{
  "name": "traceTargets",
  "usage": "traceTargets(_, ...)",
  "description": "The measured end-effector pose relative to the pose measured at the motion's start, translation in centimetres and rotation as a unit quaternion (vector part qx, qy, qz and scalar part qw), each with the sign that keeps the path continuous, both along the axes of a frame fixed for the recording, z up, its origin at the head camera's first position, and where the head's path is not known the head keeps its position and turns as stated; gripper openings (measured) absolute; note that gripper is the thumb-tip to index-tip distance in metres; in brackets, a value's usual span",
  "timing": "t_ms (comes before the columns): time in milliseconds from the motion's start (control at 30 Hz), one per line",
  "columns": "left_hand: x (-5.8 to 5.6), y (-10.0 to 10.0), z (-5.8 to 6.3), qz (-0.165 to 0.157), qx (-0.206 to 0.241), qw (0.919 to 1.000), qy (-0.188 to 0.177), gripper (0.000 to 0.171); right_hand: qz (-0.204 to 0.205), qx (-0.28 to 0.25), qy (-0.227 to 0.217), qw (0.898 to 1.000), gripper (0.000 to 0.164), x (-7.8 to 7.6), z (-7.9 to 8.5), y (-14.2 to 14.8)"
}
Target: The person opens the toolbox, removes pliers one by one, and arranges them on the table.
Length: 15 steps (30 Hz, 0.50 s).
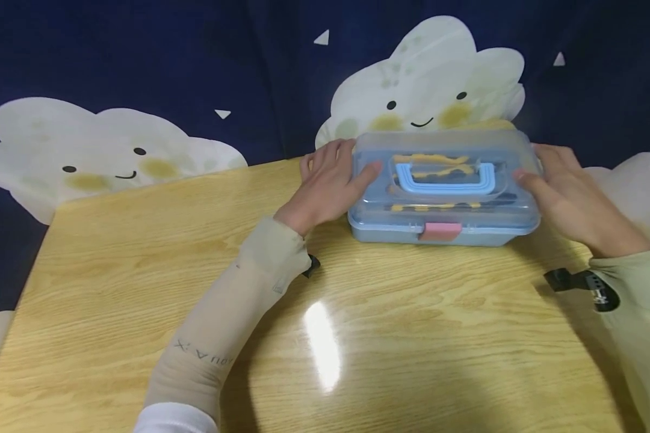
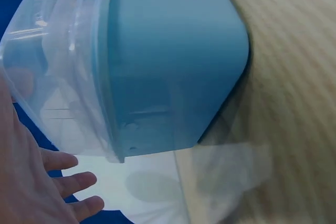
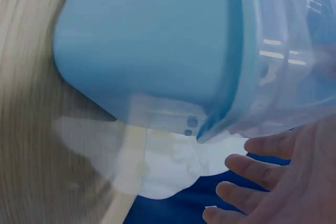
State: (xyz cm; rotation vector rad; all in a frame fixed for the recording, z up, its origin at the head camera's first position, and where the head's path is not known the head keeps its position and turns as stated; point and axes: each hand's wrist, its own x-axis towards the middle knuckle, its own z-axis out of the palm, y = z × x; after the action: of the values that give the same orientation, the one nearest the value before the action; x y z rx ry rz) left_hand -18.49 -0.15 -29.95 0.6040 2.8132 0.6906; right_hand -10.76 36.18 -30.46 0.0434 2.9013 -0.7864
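A storage box [image 1: 439,234] stands on the wooden table, its light-blue base topped by a clear lid [image 1: 449,210]. A blue handle [image 1: 446,187] lies on the lid, and a pink latch [image 1: 440,231] is on the front. Yellow and dark shapes show dimly through the lid. At the left end is my left hand [image 1: 325,189], its thumb on the lid and its other fingers extended toward the back corner. My right hand [image 1: 574,195] is at the right end, thumb also at the lid. Both wrist views show fingers [image 2: 73,183] spread beside the lid, not curled round it.
The wood-grain table [image 1: 141,270] extends left and toward me, with a bright light reflection on it. Directly behind the box hangs a dark blue cloth [image 1: 271,78] printed with smiling clouds. A black strap [image 1: 574,281] is on my right wrist.
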Motion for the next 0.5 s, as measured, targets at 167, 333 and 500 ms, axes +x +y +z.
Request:
traceTargets(167,0.5,-1.4,-0.6,0.019,0.053,0.9982,-0.02,0.081,0.002,-0.029,0.009,1.0,0.072,-0.3,-0.4,-1.1)
traceTargets(333,1.0,-3.4,-0.5,0.044,0.08,0.9953,-0.033,0.084,0.019,-0.029,0.017,0.999,0.074,-0.7,-0.4,-2.6)
traceTargets(500,1.6,-5.0,-0.3,0.045,0.052,0.9973,-0.029,0.085,0.037,-0.018,0.007,0.999,0.075,-0.8,-0.3,-3.9)
